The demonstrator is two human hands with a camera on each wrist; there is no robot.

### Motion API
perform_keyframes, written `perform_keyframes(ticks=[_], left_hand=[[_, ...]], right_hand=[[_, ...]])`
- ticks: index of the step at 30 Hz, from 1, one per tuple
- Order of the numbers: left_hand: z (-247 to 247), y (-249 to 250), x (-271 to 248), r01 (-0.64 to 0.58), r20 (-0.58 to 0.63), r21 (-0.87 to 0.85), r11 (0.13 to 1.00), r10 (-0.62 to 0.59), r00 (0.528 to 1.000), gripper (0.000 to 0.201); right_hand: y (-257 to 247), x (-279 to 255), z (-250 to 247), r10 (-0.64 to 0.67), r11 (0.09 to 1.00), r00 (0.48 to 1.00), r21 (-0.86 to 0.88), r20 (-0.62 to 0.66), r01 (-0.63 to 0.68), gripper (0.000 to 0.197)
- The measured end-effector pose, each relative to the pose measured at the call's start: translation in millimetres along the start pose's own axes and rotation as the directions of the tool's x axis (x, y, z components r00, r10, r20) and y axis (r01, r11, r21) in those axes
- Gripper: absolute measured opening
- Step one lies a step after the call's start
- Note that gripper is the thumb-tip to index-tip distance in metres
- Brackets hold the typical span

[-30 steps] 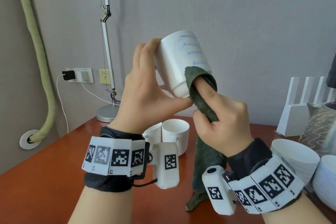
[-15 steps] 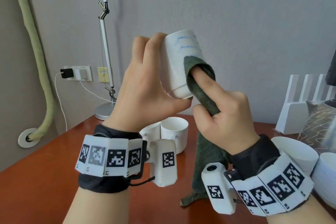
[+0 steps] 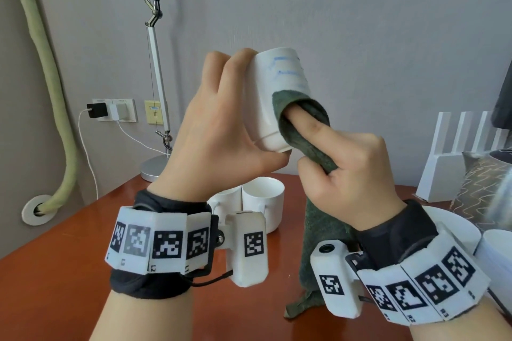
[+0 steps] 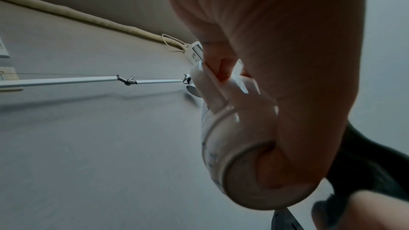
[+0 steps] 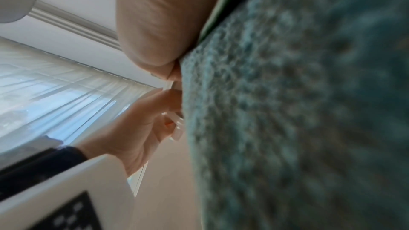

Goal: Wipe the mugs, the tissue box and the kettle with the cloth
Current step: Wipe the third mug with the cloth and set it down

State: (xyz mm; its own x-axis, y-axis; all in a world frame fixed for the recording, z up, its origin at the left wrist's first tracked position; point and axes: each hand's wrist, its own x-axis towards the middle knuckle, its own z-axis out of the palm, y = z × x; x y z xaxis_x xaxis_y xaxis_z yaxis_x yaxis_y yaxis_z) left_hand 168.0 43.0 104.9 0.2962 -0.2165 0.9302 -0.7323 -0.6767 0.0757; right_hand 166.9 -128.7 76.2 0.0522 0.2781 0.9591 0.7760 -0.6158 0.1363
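Observation:
My left hand holds a white mug with blue print up in the air, tilted, fingers round its far side and thumb under its mouth. In the left wrist view the mug shows its rim, my thumb inside it. My right hand grips the dark green cloth and presses it against the mug's side with a straight forefinger; the rest of the cloth hangs down to the table. The cloth fills the right wrist view. Two more white mugs stand on the table below. Kettle and tissue box are not visible.
The red-brown table carries a lamp base at the back, white bowls at the right and a white rack with a patterned cushion. A wall socket with a charger is behind.
My left hand has turned the mug, so more of its side is hidden behind my fingers. The cloth and my right forefinger have slid lower along the mug's side.

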Motion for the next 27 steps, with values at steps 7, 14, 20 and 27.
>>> perform_keyframes(ticks=[7,14,20,27], left_hand=[[0,-1,0,0.005,0.03,0.057,0.998,-0.007,1.0,0.092],[0,-3,-1,0.005,0.075,0.093,0.996,-0.012,0.997,0.091],[0,2,1,0.014,0.088,0.103,0.995,-0.023,0.996,0.089],[-1,2,0,-0.01,0.131,0.144,0.99,-0.009,0.991,0.097]], right_hand=[[8,-1,-2,0.117,0.993,0.993,0.015,0.017,-0.117,0.06],[-1,2,-3,0.045,0.999,0.994,0.005,0.1,-0.046,0.058],[7,0,-3,0.135,0.991,0.99,0.002,0.045,-0.135,0.059],[-2,6,-9,0.092,0.995,0.985,0.02,0.149,-0.096,0.062]])
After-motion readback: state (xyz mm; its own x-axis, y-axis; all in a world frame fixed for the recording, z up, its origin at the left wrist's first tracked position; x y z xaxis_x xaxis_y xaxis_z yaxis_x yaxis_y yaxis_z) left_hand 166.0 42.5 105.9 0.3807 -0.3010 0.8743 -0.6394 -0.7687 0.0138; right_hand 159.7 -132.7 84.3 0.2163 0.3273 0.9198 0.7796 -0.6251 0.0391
